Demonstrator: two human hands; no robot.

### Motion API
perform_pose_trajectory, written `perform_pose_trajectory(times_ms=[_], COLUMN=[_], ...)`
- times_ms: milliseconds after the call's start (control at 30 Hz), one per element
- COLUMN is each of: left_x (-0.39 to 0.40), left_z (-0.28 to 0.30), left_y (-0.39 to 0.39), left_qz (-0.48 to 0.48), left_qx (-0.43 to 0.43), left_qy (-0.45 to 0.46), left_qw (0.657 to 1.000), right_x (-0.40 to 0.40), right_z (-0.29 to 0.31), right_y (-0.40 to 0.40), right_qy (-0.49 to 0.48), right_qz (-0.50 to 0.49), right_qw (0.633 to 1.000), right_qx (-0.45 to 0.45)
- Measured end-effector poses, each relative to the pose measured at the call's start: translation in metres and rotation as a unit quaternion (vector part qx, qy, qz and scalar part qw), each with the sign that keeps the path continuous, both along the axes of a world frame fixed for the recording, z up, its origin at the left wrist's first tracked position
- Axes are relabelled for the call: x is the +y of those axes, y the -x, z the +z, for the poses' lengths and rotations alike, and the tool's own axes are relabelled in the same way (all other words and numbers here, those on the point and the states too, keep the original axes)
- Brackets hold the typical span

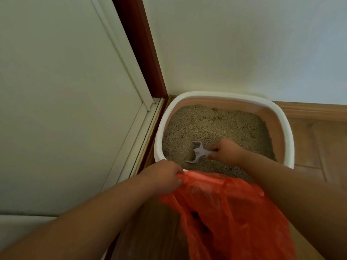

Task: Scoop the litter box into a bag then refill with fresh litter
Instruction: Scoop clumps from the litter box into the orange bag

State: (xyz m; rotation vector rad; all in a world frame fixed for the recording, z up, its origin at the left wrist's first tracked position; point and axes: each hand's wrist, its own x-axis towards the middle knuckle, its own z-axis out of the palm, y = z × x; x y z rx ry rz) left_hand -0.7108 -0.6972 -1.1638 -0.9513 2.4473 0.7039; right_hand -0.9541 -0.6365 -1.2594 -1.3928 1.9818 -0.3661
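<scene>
The right hand [226,152] grips the scoop [199,152], its blade in the litter [216,124] of the litter box [159,132]. The left hand [165,177] pinches the red bag [225,212] at the box's near edge.

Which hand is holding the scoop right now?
The right hand grips the grey scoop in the litter; the left hand pinches the red bag.
</scene>
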Motion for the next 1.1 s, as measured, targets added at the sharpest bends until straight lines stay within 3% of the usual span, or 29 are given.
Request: perform_pose_trajectory(times_ms=[267,467,767,1100], left_x=[0.000,-0.004,0.001,0.006], left_z=[0.007,0.007,0.015,0.020], left_y=[-0.002,-0.011,-0.016,-0.016], left_qz=[-0.001,0.006,0.007,0.000], left_qx=[0.006,-0.009,-0.014,-0.022], left_qy=[0.008,0.005,0.016,0.022], left_qw=[1.000,1.000,1.000,1.000], right_x=[-0.013,-0.021,-0.001,0.013], right_z=[-0.007,-0.018,-0.030,-0.019], right_y=[-0.035,-0.042,-0.039,-0.029], right_qy=[0.028,0.063,0.079,0.071], right_qz=[-0.004,-0.075,-0.155,-0.187], right_qw=[0.998,0.989,0.950,0.936], right_qx=[-0.062,-0.112,-0.259,-0.291])
